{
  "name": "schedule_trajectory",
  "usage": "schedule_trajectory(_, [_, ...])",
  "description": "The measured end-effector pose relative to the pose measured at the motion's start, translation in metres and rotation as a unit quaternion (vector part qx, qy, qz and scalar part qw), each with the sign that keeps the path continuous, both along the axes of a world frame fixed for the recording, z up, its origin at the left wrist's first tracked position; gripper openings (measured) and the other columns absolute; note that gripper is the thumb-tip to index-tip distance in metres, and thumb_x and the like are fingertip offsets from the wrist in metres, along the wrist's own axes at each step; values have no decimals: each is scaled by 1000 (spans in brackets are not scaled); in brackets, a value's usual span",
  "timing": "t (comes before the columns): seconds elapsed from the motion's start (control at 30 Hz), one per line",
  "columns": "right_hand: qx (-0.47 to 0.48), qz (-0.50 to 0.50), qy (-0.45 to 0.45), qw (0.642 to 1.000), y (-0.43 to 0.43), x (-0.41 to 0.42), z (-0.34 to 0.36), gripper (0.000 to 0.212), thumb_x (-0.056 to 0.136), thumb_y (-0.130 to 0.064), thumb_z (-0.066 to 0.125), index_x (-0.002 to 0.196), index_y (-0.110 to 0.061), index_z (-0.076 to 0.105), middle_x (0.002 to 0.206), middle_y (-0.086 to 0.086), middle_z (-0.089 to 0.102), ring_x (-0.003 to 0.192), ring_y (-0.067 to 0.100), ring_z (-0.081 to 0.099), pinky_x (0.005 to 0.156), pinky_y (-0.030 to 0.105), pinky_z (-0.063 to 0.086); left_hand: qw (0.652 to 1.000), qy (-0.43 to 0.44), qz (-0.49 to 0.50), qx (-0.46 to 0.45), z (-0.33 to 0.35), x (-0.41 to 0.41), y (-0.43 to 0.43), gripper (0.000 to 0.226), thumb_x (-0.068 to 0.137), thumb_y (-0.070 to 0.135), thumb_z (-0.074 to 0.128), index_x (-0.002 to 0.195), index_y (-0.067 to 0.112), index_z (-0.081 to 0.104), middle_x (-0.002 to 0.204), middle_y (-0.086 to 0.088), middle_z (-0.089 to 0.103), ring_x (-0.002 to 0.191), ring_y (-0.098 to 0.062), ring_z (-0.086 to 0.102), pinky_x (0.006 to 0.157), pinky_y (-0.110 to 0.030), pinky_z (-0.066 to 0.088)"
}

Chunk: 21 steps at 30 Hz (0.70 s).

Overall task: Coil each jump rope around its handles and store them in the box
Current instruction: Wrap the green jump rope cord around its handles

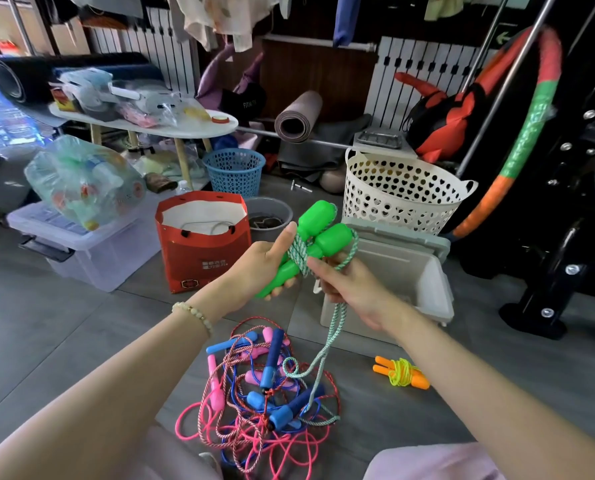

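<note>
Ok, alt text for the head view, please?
A person's left hand grips two green handles while the right hand pinches the cord wrapped around them. Tangled pink and blue jump ropes lie on the floor below, a coiled orange-handled rope near an open grey box.

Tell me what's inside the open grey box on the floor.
Only the grey box's pale inner walls show, and no jump rope is visible. The right hand and green rope cover its near-left part.
</note>
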State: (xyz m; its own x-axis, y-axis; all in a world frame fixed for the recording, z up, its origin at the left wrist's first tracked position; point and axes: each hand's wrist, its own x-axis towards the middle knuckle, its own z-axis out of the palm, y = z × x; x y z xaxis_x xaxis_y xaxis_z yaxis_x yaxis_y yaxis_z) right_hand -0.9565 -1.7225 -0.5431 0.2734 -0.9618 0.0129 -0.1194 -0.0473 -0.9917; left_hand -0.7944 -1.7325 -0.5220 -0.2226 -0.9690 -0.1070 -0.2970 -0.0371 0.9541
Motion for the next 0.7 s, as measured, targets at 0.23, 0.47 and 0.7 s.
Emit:
schedule_trajectory(0.23, [-8,-44,37,998,-4,14,0,40,96,-33,48,61,-15,41,39,-12,32,36,3,26,41,16,21,999,22,23,8,1,1,-4,53,94,59,36,86,10,56,52,1,53,35,-10,41,35,-16,33])
schedule_trajectory(0.47, [42,-25,5,999,-6,9,0,36,95,-35,49,66,-15,41,52,-5,35,38,3,22,41,17,17,993,112,7,27,-2,1,-3,41,95,52,42,103,14,58,57,-1,53,36,-9,40,35,-15,30])
schedule_trajectory(0.7, [-178,-38,423,888,2,2,-2,25,99,-24,44,121,-13,44,109,14,63,101,32,59,84,41,47,988,94,122,33,-10,15,-21,42,91,56,48,94,15,56,55,0,55,39,-11,41,36,-16,31])
